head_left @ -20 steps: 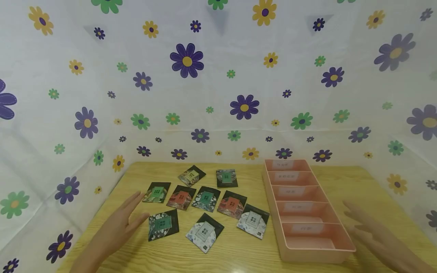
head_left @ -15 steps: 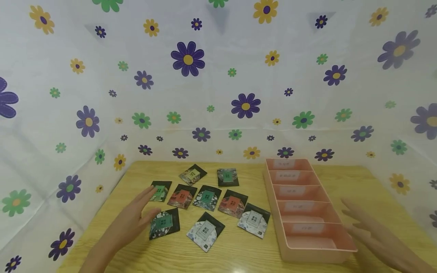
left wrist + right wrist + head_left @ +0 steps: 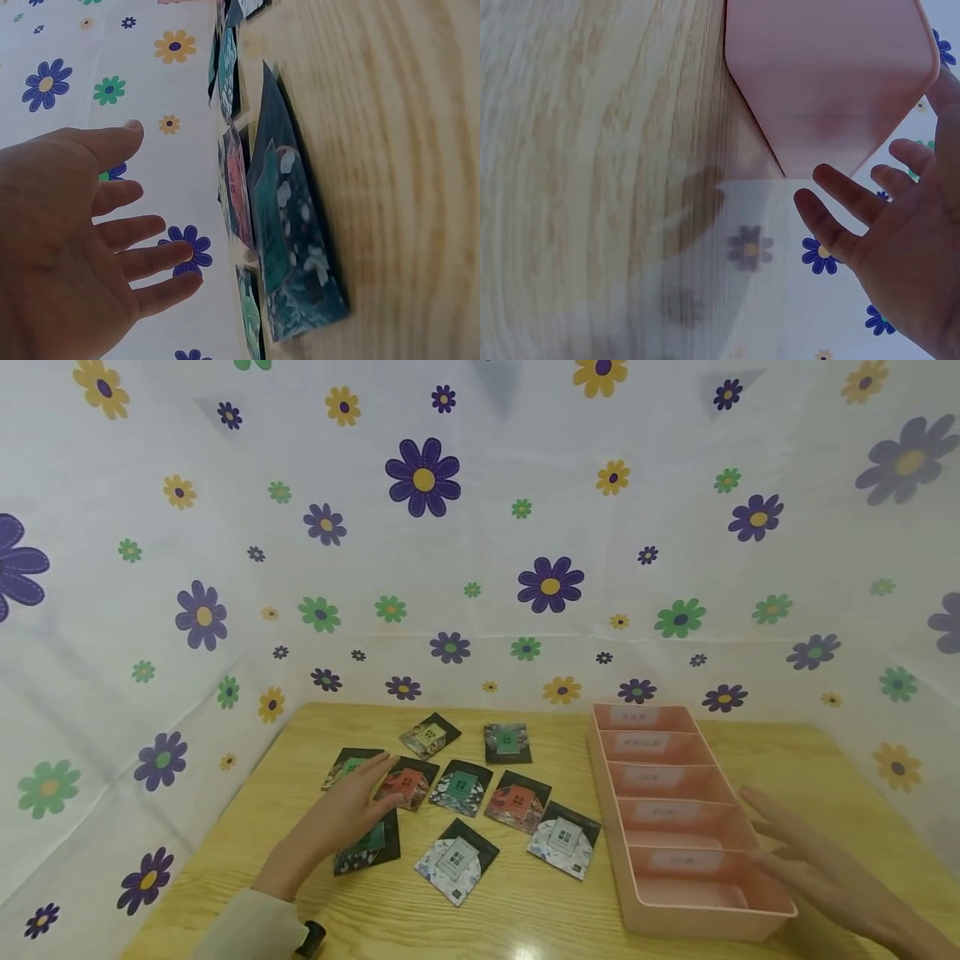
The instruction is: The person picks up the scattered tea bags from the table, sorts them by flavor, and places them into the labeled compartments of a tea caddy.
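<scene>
My left hand (image 3: pixel 341 810) is over the left side of a loose group of flat square packets, its fingers extended and holding nothing. Beneath it, partly covered, lie a dark floral packet with a green label (image 3: pixel 366 853) and another green-labelled packet (image 3: pixel 335 767). A red-labelled packet (image 3: pixel 408 783) is just beyond the fingertips. In the left wrist view the palm and spread fingers face the dark floral packet (image 3: pixel 292 247). My right hand (image 3: pixel 821 877) is at the right side of a pink divided box (image 3: pixel 697 922), its thumb near the rim in the right wrist view and its fingers loosely extended.
Several more packets lie mid-table, among them two white-labelled ones (image 3: pixel 456 860), a second red-labelled one (image 3: pixel 519 802) and a yellow-labelled one (image 3: pixel 430 737). White labels (image 3: pixel 684 860) mark the box's compartments. A flower-printed sheet (image 3: pixel 480 543) surrounds the wooden table (image 3: pixel 525 918).
My left hand has moved right and forward over the left packets, its sleeve and a dark wristband coming into view. The right hand has come closer to the box. The view has shifted slightly.
</scene>
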The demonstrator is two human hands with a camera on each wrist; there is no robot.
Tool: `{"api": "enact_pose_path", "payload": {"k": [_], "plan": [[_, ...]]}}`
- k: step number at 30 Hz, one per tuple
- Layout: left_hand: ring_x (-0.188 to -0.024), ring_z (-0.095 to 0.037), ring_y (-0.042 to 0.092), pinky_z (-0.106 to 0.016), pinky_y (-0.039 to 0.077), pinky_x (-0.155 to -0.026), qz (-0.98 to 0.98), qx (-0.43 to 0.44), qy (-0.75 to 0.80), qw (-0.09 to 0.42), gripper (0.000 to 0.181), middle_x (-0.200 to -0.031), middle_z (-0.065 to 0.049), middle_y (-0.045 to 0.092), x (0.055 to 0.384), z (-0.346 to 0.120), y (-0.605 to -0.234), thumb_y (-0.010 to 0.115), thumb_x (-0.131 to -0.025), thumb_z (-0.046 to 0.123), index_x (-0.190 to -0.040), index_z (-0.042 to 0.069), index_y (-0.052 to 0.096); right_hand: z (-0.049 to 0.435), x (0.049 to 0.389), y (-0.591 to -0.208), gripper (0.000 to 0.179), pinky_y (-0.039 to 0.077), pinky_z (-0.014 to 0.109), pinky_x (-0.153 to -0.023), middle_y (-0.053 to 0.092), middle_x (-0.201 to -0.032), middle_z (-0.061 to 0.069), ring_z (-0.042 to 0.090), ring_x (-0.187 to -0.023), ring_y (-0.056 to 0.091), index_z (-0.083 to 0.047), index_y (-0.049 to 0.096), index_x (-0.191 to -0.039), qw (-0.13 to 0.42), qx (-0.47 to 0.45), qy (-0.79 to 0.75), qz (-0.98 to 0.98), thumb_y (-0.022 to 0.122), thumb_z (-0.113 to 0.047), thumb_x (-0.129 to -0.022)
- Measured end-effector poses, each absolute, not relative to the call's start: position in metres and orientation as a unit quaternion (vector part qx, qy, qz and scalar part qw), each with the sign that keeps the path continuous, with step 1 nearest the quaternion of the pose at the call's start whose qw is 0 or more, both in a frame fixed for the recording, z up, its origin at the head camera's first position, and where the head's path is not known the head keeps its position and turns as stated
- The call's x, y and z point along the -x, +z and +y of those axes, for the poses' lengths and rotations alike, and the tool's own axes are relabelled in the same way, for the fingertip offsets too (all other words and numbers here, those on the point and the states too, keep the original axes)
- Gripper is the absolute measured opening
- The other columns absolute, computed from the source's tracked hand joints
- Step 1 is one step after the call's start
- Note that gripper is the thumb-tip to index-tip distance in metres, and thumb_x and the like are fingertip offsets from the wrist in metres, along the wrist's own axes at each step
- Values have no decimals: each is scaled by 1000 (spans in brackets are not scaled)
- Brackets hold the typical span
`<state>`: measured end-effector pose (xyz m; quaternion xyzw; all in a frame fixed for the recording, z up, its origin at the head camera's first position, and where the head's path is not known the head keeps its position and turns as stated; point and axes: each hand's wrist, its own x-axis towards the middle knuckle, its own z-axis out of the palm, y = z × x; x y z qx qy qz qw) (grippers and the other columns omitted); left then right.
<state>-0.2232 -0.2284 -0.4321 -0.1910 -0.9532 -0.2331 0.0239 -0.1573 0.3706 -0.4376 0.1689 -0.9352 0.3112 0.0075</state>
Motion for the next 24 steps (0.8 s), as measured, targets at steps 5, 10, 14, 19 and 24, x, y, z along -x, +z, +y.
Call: {"api": "enact_pose_path", "payload": {"k": [5,10,14,19,24], "plan": [[-144,-48,37,-64,37,-111,-953,174,-249,-14,65,-162,-27,32,245,-222,-434,61,-106,30,-158,-1,36,371,159,-440,75,55,26,-77,37,-160,25,5,-115,61,-14,21,-166,9,-170,325,-930,63,-17,-104],[-144,-46,38,-63,36,-112,-957,142,-252,-32,62,-160,-26,37,271,-215,-434,58,-108,28,-159,1,36,370,160,-441,75,56,29,-77,39,-158,28,1,-115,58,-13,22,-166,17,-180,339,-923,64,-14,-104],[-143,-44,41,-63,37,-112,-960,125,-247,-47,61,-159,-23,40,291,-212,-437,57,-108,28,-160,3,36,366,161,-439,76,56,28,-80,36,-160,26,8,-122,57,-19,18,-167,8,-182,349,-919,61,-14,-105],[-141,-45,43,-62,37,-112,-962,109,-244,-61,57,-155,-25,45,312,-210,-442,56,-108,26,-156,-1,40,364,161,-439,76,53,27,-85,37,-161,24,7,-124,56,-21,20,-167,23,-185,335,-924,62,-14,-104],[-140,-46,45,-61,37,-113,-966,102,-228,-71,57,-153,-27,46,327,-206,-444,55,-109,26,-154,-6,41,366,161,-442,75,52,26,-86,34,-164,16,21,-130,55,-24,21,-167,32,-183,324,-928,62,-15,-105]]}}
